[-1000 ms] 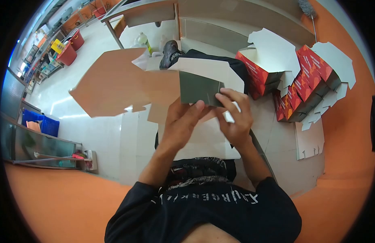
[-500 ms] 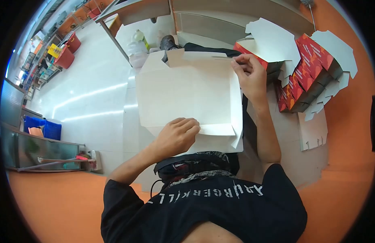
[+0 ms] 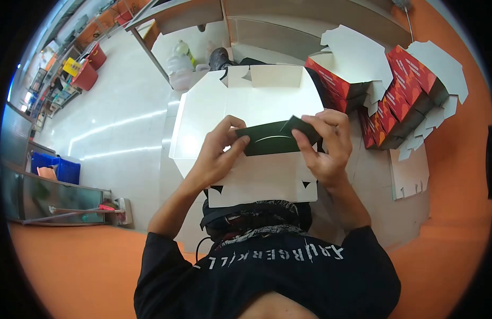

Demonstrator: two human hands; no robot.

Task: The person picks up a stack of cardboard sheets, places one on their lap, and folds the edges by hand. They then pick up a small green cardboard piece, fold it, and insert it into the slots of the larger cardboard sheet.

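A partly folded cardboard box [image 3: 224, 101], white inside, lies across my lap. Its near wall stands raised and shows a dark green outer face [image 3: 270, 139] with a curved slit. My left hand [image 3: 220, 151] pinches the left end of that green wall between thumb and fingers. At the right end, my right hand [image 3: 327, 142] grips the wall where a small dark corner flap folds over it. A white flap [image 3: 262, 186] with notched corners spreads toward my body.
Several red printed boxes [image 3: 411, 74] with white lids raised stand at the right, near a flat white cardboard piece [image 3: 411, 173] on the floor. Clear plastic bottles [image 3: 181, 66] stand beyond my lap. A blue crate [image 3: 68, 170] sits at the left.
Both hands have moved to the box's near wall, which is now raised with its green side showing. My right hand came down from the far right corner; my left went up slightly.
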